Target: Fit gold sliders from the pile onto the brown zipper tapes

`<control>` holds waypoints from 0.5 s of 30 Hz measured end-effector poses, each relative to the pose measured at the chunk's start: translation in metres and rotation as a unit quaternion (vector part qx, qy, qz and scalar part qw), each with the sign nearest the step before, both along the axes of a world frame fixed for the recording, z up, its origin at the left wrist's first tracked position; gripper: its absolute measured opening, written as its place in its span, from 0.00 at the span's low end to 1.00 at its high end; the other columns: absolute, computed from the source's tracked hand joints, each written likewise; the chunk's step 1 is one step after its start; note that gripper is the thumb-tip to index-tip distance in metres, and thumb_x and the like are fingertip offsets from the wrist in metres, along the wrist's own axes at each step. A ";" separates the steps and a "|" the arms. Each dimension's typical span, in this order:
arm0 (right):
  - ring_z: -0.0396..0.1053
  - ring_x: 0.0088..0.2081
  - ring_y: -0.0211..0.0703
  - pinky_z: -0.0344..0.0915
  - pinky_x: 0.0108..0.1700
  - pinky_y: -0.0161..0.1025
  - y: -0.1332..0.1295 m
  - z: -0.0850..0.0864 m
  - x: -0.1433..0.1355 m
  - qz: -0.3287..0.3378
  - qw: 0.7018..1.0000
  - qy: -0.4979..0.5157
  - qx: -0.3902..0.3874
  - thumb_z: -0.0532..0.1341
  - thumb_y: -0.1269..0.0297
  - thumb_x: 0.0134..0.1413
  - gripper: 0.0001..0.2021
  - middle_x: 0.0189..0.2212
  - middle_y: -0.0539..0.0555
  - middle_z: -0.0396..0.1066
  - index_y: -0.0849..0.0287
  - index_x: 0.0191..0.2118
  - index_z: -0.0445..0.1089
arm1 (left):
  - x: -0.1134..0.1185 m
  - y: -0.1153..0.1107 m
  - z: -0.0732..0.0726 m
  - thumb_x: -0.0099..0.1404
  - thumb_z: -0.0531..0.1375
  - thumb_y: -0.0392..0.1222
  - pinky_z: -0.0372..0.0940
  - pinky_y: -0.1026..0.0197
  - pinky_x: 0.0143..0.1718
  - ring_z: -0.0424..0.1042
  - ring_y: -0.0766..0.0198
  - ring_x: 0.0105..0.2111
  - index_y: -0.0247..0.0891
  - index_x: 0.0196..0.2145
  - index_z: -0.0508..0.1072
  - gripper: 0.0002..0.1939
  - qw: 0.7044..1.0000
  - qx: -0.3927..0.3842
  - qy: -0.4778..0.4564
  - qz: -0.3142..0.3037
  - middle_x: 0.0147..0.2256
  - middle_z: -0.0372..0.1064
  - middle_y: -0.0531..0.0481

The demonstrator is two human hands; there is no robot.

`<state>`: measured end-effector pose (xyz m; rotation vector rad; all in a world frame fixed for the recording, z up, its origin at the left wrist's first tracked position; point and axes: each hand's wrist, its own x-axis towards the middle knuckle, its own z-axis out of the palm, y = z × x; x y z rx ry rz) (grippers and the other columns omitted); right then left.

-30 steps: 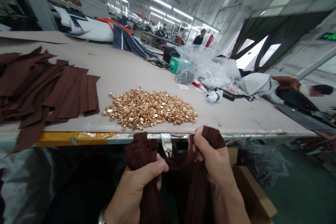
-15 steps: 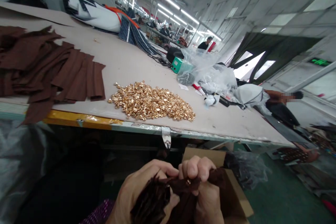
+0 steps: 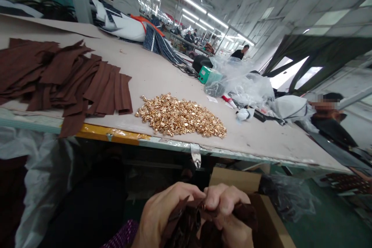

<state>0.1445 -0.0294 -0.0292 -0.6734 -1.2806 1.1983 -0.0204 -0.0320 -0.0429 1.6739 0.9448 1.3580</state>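
Observation:
My left hand (image 3: pixel 161 209) and my right hand (image 3: pixel 232 201) are close together below the table's front edge, both closed on a bunched dark brown zipper tape (image 3: pixel 186 219). The thumbs and fingertips pinch it between them, and a tiny gold glint shows at the pinch. Whatever makes the glint is mostly hidden by the fingers. Beyond the hands, a heap of small shiny gold metal pieces (image 3: pixel 181 116), resembling zipper sliders, lies near the table edge. Left of it is a pile of brown zipper tapes (image 3: pixel 66 77), some hanging over the edge.
An open cardboard box (image 3: pixel 235 178) stands under the table (image 3: pixel 279 143), beyond my right hand. Clear plastic bags (image 3: pixel 241 81), a green box (image 3: pixel 207 74) and a red-and-white tube (image 3: pixel 229 101) sit farther back. A co-worker (image 3: pixel 328 112) is at the right end.
My view has shifted, so the table things appear farther right. Both hands still pinch the zipper tape; the gold bit between them is now more covered by my right fingers.

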 end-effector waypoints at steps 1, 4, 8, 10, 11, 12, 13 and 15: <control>0.69 0.25 0.41 0.66 0.29 0.38 -0.001 0.002 -0.001 -0.009 1.000 -0.010 0.011 0.66 0.66 0.52 0.02 0.27 0.52 0.74 0.51 0.30 0.74 | -0.001 0.000 -0.002 0.53 0.66 0.34 0.67 0.72 0.30 0.76 0.67 0.28 0.49 0.38 0.73 0.15 1.000 -0.003 0.002 -0.009 0.32 0.78 0.59; 0.71 0.27 0.44 0.68 0.30 0.40 -0.004 0.006 0.000 -0.038 0.999 -0.018 0.032 0.66 0.68 0.51 0.06 0.26 0.52 0.74 0.50 0.36 0.74 | -0.004 0.001 -0.005 0.53 0.66 0.37 0.68 0.70 0.28 0.75 0.66 0.24 0.47 0.35 0.74 0.11 1.000 -0.012 0.000 -0.010 0.29 0.77 0.57; 0.70 0.30 0.42 0.67 0.33 0.38 -0.005 0.012 0.004 -0.026 0.996 -0.073 0.049 0.66 0.73 0.50 0.10 0.28 0.51 0.74 0.49 0.37 0.74 | -0.011 0.004 -0.002 0.57 0.62 0.36 0.69 0.66 0.28 0.76 0.62 0.27 0.42 0.28 0.73 0.02 0.999 0.049 -0.020 -0.002 0.30 0.78 0.49; 0.69 0.31 0.41 0.65 0.32 0.37 -0.004 0.017 0.006 -0.013 0.993 -0.109 0.046 0.67 0.75 0.48 0.12 0.30 0.50 0.73 0.49 0.37 0.75 | -0.013 0.005 0.001 0.57 0.62 0.36 0.70 0.65 0.29 0.76 0.61 0.28 0.41 0.27 0.72 0.03 0.998 0.065 -0.018 -0.002 0.30 0.78 0.48; 0.68 0.30 0.40 0.64 0.31 0.36 -0.003 0.019 0.006 -0.009 0.991 -0.124 0.042 0.68 0.75 0.46 0.13 0.30 0.50 0.72 0.49 0.37 0.75 | -0.013 0.005 0.002 0.57 0.62 0.36 0.70 0.65 0.29 0.76 0.61 0.29 0.40 0.26 0.72 0.03 0.998 0.065 -0.012 0.004 0.30 0.78 0.47; 0.67 0.29 0.39 0.63 0.30 0.35 -0.002 0.021 0.006 -0.006 0.990 -0.139 0.040 0.68 0.75 0.45 0.15 0.31 0.49 0.71 0.49 0.37 0.75 | -0.013 0.005 0.003 0.57 0.63 0.35 0.70 0.65 0.30 0.76 0.61 0.29 0.40 0.26 0.71 0.04 0.998 0.061 -0.006 0.015 0.30 0.77 0.48; 0.66 0.28 0.38 0.62 0.29 0.34 -0.001 0.023 0.005 -0.005 0.988 -0.152 0.040 0.69 0.75 0.43 0.15 0.31 0.49 0.70 0.49 0.38 0.75 | -0.013 0.005 0.003 0.57 0.63 0.35 0.70 0.65 0.30 0.76 0.61 0.29 0.40 0.25 0.71 0.05 0.998 0.057 -0.003 0.026 0.30 0.77 0.48; 0.65 0.27 0.37 0.60 0.28 0.33 0.001 0.024 0.003 -0.008 0.984 -0.168 0.053 0.70 0.74 0.42 0.16 0.30 0.49 0.69 0.50 0.38 0.75 | -0.014 0.004 0.002 0.57 0.63 0.36 0.70 0.64 0.29 0.76 0.61 0.28 0.41 0.25 0.71 0.05 0.997 0.056 -0.012 0.051 0.30 0.77 0.48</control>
